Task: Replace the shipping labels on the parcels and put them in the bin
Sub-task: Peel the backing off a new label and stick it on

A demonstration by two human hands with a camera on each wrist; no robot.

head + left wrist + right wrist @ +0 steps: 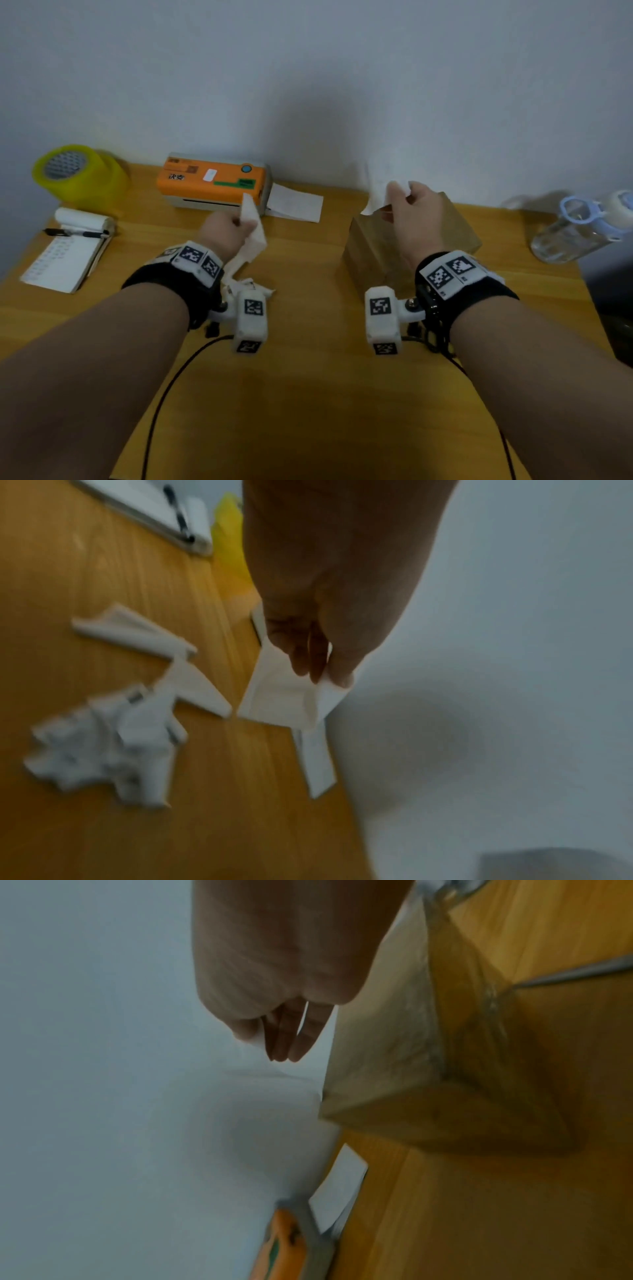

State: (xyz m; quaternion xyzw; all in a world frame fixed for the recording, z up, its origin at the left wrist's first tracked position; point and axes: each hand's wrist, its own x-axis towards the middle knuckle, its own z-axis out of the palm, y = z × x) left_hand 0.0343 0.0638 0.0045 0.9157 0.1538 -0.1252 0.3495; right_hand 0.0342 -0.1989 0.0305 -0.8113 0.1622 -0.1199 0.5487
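A brown cardboard parcel (407,246) stands on the wooden table (308,394), right of centre. Above its far left corner my right hand (402,202) pinches a white label sheet (378,190) that stands up against the wall. The parcel (394,1056) fills the right wrist view beside my right hand (274,1031). My left hand (236,222) pinches a white strip of backing paper (251,229) in front of the printer. That backing paper (287,696) hangs below my left hand (318,666), above the table.
An orange label printer (212,183) with a printed label (296,207) sticking out sits at the back. Crumpled paper scraps (113,737) lie under my left wrist. A yellow tape roll (78,174), a notepad with pen (68,253) and a water bottle (579,229) stand at the sides.
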